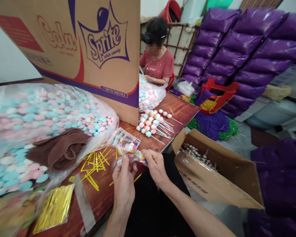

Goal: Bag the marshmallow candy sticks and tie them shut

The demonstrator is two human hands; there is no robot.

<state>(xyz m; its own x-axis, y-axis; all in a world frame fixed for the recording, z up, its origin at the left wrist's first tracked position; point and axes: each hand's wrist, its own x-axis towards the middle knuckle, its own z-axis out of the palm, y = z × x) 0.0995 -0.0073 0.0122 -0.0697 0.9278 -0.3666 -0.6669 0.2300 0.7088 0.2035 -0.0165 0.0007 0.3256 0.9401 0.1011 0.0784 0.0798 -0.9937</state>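
Between my two hands, over the table's front edge, is a small clear plastic bag (138,156) with a colourful print. My left hand (124,184) pinches its left part with thumb and fingers. My right hand (156,167) grips its right end between thumb and bent fingers. What is inside the bag I cannot make out. Just beyond lies a stack of flat printed bags (125,140). Gold twist ties (96,164) are strewn left of my hands. Marshmallow skewers (150,123) in pink, white and blue lie in a pile farther back.
A tall carton (108,85) stands on the table (101,197). Large bags of marshmallows (51,108), a brown cloth (59,148) and a pack of gold ties (55,207) lie left. An open box (227,171) with skewers stands right. A person (156,62) sits opposite.
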